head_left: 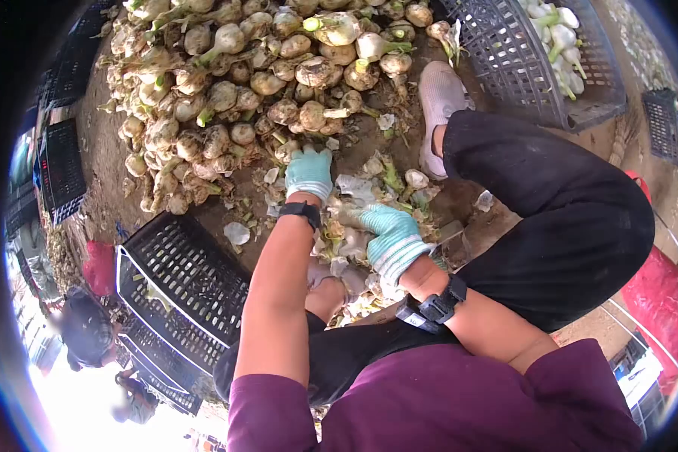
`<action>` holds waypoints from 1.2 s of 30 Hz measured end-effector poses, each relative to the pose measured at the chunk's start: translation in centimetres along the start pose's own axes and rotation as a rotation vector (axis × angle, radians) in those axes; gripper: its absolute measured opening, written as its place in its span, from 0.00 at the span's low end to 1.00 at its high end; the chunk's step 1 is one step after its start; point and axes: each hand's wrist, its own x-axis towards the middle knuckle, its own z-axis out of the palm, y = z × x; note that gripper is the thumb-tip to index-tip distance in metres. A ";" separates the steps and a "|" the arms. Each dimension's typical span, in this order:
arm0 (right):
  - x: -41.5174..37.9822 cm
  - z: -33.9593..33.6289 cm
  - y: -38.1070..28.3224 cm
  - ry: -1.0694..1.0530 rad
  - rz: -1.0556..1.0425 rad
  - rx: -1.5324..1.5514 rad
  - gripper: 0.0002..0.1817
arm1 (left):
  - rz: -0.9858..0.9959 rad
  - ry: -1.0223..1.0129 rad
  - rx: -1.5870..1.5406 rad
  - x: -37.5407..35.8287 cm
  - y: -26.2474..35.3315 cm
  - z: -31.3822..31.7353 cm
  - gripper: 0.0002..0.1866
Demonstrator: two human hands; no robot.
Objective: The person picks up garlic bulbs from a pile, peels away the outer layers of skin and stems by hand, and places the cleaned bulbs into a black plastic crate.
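Note:
A large heap of soil-stained garlic bulbs (226,98) with cut stems and roots lies on the ground ahead. At its near edge, my left hand (309,173), in a pale green glove, curls its fingers at a garlic bulb (285,151). My right hand (393,242), in a matching striped glove, is closed low over the peelings, left of my bent knee. What it grips is hidden by the fingers. Loose papery skins (358,188) and leaf scraps lie between and under both hands.
A black crate (591,105) at upper right holds cleaned white bulbs with green stems. Another black crate (184,279) stands at my left, with scraps inside. Red sacks (663,301) lie at far right. A person in a dark cap (87,328) is at lower left.

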 end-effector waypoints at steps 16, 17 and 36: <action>-1.9 -0.6 -3.7 -0.176 -0.111 0.100 0.10 | -0.151 0.528 -1.338 -20.2 3.1 -3.5 0.27; -2.3 -0.7 -3.9 -0.173 -0.127 0.090 0.10 | -0.138 0.593 -1.128 -21.1 3.7 -3.8 0.28; -2.7 -1.5 -3.9 -0.128 -0.105 -0.751 0.22 | -0.025 0.601 -1.670 -24.2 3.0 -3.6 0.28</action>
